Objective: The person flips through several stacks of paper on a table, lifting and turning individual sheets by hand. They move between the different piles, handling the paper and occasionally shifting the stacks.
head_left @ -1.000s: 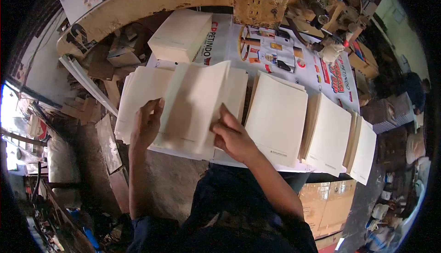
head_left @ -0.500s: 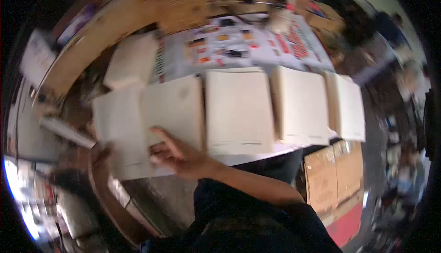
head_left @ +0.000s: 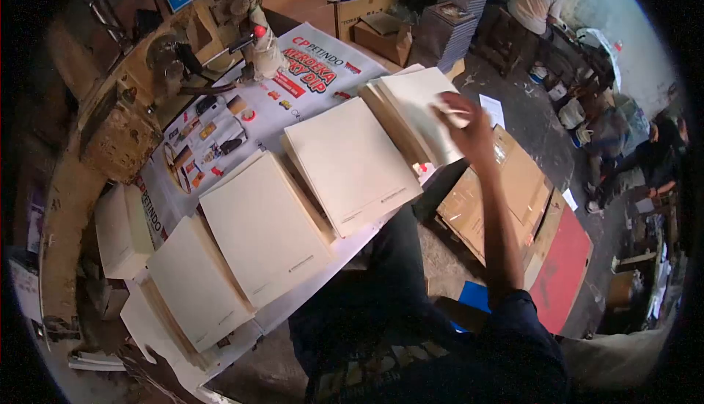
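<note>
Stacks of cream paper sheets lie in a slanting row along the table. My right hand is over the far right stack, its fingers curled around a small whitish thing I cannot make out. At the lower left my left hand, dark and partly hidden, is at the outer edge of the leftmost sheets, with the thumb over them and the other fingers hard to see. Between the hands are a stack with small print along its bottom edge, a wide stack and a narrower one.
Behind the row, a printed banner covers the table, and another paper block stands at the left. A worn metal machine rises at the back. Cardboard and a red board are at the right. People sit farther off.
My right hand has swung from the left stacks to the far right one. The view has turned to the right, and my left hand now sits lower in the picture.
</note>
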Demonstrator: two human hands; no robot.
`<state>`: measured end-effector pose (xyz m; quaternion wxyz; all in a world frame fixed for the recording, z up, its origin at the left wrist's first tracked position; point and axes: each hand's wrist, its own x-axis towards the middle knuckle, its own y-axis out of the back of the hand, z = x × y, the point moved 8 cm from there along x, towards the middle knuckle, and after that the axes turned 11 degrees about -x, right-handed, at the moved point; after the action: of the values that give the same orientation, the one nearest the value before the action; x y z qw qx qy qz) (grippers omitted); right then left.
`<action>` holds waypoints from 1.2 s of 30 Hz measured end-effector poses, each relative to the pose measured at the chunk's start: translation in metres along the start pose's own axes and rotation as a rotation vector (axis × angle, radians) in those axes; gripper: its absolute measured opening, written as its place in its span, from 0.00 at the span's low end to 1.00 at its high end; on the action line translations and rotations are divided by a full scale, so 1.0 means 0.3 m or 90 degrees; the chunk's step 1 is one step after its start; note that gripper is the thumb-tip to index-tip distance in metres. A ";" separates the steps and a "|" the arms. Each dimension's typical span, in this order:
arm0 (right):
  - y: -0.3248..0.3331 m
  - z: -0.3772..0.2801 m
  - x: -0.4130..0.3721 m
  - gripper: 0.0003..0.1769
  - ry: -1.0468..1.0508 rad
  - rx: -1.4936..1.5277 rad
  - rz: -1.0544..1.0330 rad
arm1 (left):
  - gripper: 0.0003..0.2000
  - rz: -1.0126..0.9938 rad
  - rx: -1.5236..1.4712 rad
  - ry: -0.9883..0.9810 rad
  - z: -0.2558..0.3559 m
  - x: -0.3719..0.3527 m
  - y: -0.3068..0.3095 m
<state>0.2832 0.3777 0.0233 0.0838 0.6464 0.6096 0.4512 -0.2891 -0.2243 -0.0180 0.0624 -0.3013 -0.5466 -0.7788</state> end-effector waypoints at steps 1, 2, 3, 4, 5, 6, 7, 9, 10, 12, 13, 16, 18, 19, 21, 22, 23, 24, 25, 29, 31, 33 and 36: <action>0.051 0.093 0.040 0.18 -0.031 -0.055 0.005 | 0.19 0.036 -0.044 -0.054 0.145 0.008 0.039; 0.094 0.187 0.070 0.20 -0.064 -0.113 0.011 | 0.18 0.063 -0.109 -0.112 0.312 0.007 0.077; 0.119 0.266 0.100 0.20 -0.064 -0.117 0.023 | 0.18 0.067 -0.184 -0.165 0.484 0.002 0.111; 0.077 0.396 0.117 0.20 -0.155 -0.133 -0.101 | 0.18 0.056 -0.264 -0.218 0.665 -0.022 0.139; 0.027 0.534 0.102 0.20 -0.248 -0.145 -0.225 | 0.18 0.020 -0.356 -0.269 0.852 -0.061 0.159; 0.005 0.610 0.106 0.20 -0.160 -0.039 -0.165 | 0.18 -0.025 -0.436 -0.319 1.037 -0.113 0.171; 0.026 0.604 0.093 0.19 -0.158 -0.003 -0.141 | 0.17 -0.130 -0.567 -0.320 1.165 -0.175 0.146; 0.046 0.574 0.084 0.18 -0.159 0.038 -0.119 | 0.14 -0.269 -0.736 -0.445 1.488 -0.339 0.133; 0.082 0.553 0.090 0.17 -0.144 -0.006 -0.065 | 0.10 -0.342 -0.801 -0.531 1.616 -0.421 0.133; 0.128 0.483 0.075 0.15 -0.136 -0.048 -0.021 | 0.10 -0.437 -0.801 -0.613 1.823 -0.584 0.114; 0.163 0.426 0.070 0.14 -0.140 -0.069 0.011 | 0.10 -0.456 -0.728 -0.646 1.891 -0.648 0.101; 0.235 0.348 0.063 0.14 -0.128 -0.091 0.047 | 0.12 -0.523 -0.569 -0.667 1.986 -0.696 0.046; 0.235 0.384 0.042 0.18 -0.174 0.100 0.010 | 0.13 -0.576 -0.473 -0.656 2.013 -0.689 -0.002; 0.228 0.393 0.023 0.24 -0.196 0.151 -0.042 | 0.13 -0.713 -0.530 -0.606 2.008 -0.679 -0.035; 0.203 0.382 -0.011 0.24 -0.207 0.209 -0.038 | 0.11 -0.825 -0.644 -0.556 1.972 -0.663 -0.086; 0.192 0.370 -0.027 0.25 -0.214 0.263 -0.026 | 0.11 -0.822 -0.638 -0.548 1.940 -0.650 -0.085; 0.177 0.329 -0.049 0.24 -0.215 0.298 -0.052 | 0.10 -0.791 -0.777 -0.441 1.895 -0.603 -0.060; 0.161 0.278 -0.070 0.24 -0.212 0.305 -0.060 | 0.09 -0.748 -0.908 -0.331 1.838 -0.553 -0.039; 0.147 0.220 -0.091 0.23 -0.195 0.286 -0.056 | 0.08 -0.738 -0.930 -0.285 1.775 -0.513 -0.035; 0.005 0.068 -0.153 0.19 -0.180 0.241 -0.166 | 0.16 -0.630 -0.793 -0.460 1.595 -0.400 0.151; -0.078 -0.003 -0.175 0.20 -0.147 0.276 -0.224 | 0.20 -0.581 -0.651 -0.572 1.541 -0.432 0.200; -0.151 -0.050 -0.210 0.21 -0.124 0.289 -0.237 | 0.26 -0.627 -0.374 -0.557 1.471 -0.494 0.116; -0.214 -0.064 -0.243 0.24 -0.176 0.307 -0.258 | 0.24 -0.641 -0.433 -0.492 1.429 -0.473 0.073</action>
<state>0.2353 0.3219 -0.0429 0.0980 0.5685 0.7976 0.1763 0.0071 0.1152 0.0182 -0.5993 -0.2699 -0.3293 -0.6780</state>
